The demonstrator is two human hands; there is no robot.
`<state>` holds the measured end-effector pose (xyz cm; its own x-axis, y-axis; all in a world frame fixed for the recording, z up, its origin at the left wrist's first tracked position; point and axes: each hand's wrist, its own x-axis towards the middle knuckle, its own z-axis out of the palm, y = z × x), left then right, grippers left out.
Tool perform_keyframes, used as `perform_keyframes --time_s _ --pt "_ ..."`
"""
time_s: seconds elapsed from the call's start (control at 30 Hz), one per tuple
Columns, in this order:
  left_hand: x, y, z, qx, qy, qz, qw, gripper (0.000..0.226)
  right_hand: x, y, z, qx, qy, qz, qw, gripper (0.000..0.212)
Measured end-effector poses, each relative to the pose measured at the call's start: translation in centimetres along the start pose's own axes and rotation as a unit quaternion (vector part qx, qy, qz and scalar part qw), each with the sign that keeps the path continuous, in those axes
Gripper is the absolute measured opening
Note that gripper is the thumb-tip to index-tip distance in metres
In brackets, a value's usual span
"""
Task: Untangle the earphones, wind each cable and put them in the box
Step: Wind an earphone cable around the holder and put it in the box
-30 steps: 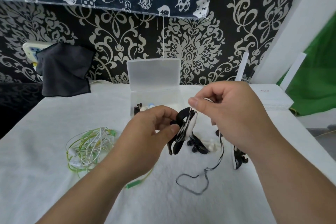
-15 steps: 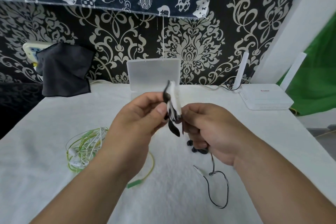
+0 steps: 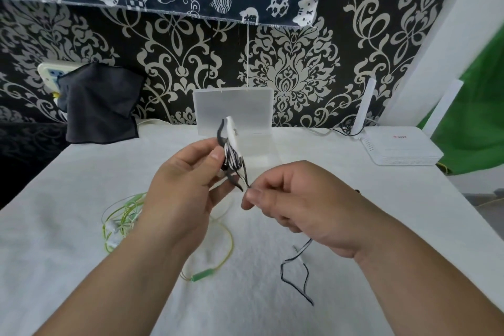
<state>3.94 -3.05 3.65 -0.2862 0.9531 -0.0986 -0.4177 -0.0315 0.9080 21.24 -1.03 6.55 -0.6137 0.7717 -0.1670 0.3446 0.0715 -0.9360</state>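
At centre frame the left hand [image 3: 191, 188] pinches the half-wound earphones [image 3: 231, 154] and the right hand [image 3: 308, 207] pinches their cable [image 3: 297, 253], so any slack could let the loops spring off.

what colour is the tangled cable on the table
Tangled cable: yellow-green with white, head view.

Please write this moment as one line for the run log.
left hand holds wound black-and-white earphone bundle | right hand pinches its black cable | green earphones loose on white cloth | clear plastic box open
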Motion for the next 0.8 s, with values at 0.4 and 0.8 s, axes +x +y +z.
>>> perform_keyframes --time_s 0.4,0.8 --pt "-0.7 -0.6 0.4 0.302 -0.001 0.124 0.945 0.018 -1.2 -1.3 -1.7 -0.062 0.038 0.006 0.997 0.03" --pt "-1.7 -0.2 1.2 0.408 -0.065 0.133 0.901 0.028 -1.4 -2.1 -3.3 -0.168 0.217 -0.109 0.955 0.018"
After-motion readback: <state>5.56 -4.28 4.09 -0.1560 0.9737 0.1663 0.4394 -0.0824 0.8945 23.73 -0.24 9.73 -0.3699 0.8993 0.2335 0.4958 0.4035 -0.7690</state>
